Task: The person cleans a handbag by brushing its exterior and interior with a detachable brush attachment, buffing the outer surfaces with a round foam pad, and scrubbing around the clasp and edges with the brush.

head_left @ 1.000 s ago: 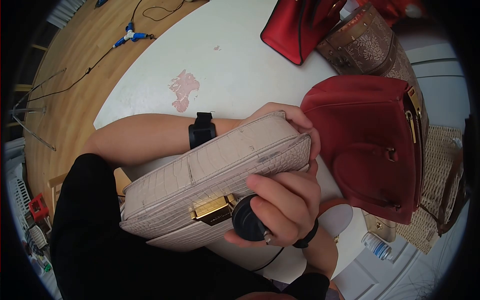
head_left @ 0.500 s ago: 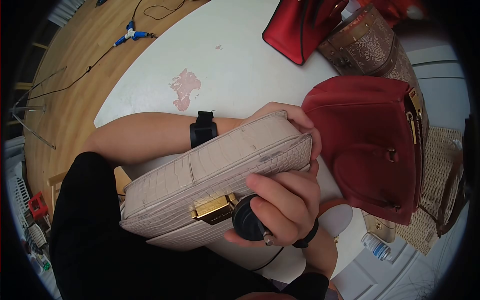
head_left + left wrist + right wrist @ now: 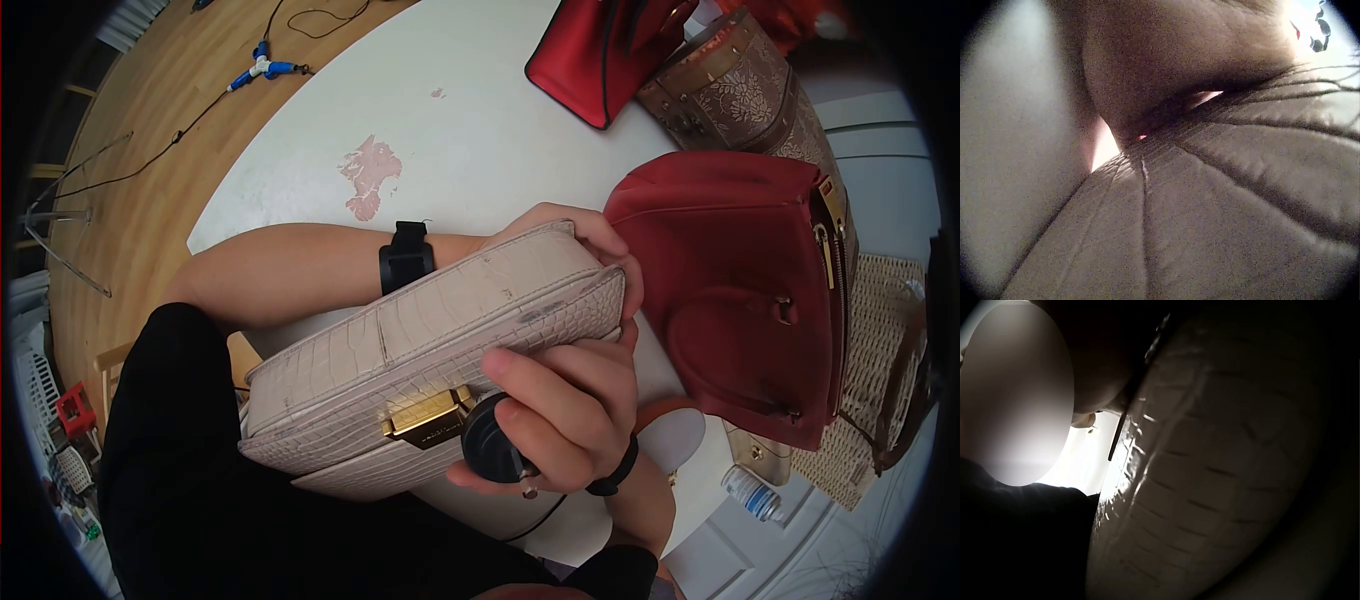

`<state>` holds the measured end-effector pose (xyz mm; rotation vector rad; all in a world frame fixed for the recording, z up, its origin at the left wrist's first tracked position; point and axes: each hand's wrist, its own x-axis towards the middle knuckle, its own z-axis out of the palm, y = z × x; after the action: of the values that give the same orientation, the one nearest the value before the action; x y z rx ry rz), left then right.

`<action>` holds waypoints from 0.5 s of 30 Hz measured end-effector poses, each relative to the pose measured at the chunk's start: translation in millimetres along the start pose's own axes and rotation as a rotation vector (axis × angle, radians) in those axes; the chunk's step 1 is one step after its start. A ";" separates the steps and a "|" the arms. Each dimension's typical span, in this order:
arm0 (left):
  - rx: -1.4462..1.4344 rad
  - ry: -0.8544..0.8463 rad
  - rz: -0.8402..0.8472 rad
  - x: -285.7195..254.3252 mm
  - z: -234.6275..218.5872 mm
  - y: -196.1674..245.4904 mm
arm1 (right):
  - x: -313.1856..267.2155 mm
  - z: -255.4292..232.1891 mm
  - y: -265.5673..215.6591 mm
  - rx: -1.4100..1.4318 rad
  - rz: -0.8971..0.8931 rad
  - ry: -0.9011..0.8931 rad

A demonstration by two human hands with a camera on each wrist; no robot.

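Note:
A pale beige crocodile-patterned handbag (image 3: pixel 430 320) with a gold clasp (image 3: pixel 428 418) is held tilted above the lap. My left hand (image 3: pixel 594 232) reaches behind it and grips its right end, the fingers curled round the corner. In front, my right hand (image 3: pixel 580 395) holds a round black disc-like thing (image 3: pixel 492 440) with a small metal tip, close beside the clasp. Its extended index finger lies near the bag's lower edge, where a dark scuff shows. Creased bag leather (image 3: pixel 1210 212) fills much of the left wrist view; the right wrist view is dark, with the bag's patterned side (image 3: pixel 1191 494) across it.
On the white table (image 3: pixel 470 130), a dark red handbag (image 3: pixel 730 270) stands right of the hands. Behind it are a bright red bag (image 3: pixel 590 60) and a brown embossed trunk-like case (image 3: pixel 740 95). A woven mat (image 3: pixel 870 370) and a small white-and-blue bottle (image 3: pixel 752 492) lie at right.
My right fingers have shifted slightly left, and the black disc's metal tip has swung a little down and left. The handbag and left hand stay nearly still.

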<state>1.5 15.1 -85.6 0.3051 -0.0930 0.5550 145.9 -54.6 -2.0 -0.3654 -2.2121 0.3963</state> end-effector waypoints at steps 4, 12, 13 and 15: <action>-0.075 0.024 -0.036 -1.4 5.3 2.1 | 5.6 -0.3 -0.1 0.022 0.019 -0.016; 0.007 -0.026 0.007 1.0 -0.8 0.6 | 1.3 -1.3 -0.3 0.033 0.022 -0.021; 0.033 -0.018 0.009 0.7 0.0 1.1 | 3.4 -0.8 -0.1 0.024 0.004 -0.017; -0.020 -0.027 0.003 0.0 2.3 0.1 | 4.4 -0.4 -0.5 0.015 -0.013 -0.012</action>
<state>1.4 14.4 -83.4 0.2933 -0.1249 0.5527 143.5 -53.3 1.4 -0.3412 -2.2209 0.4087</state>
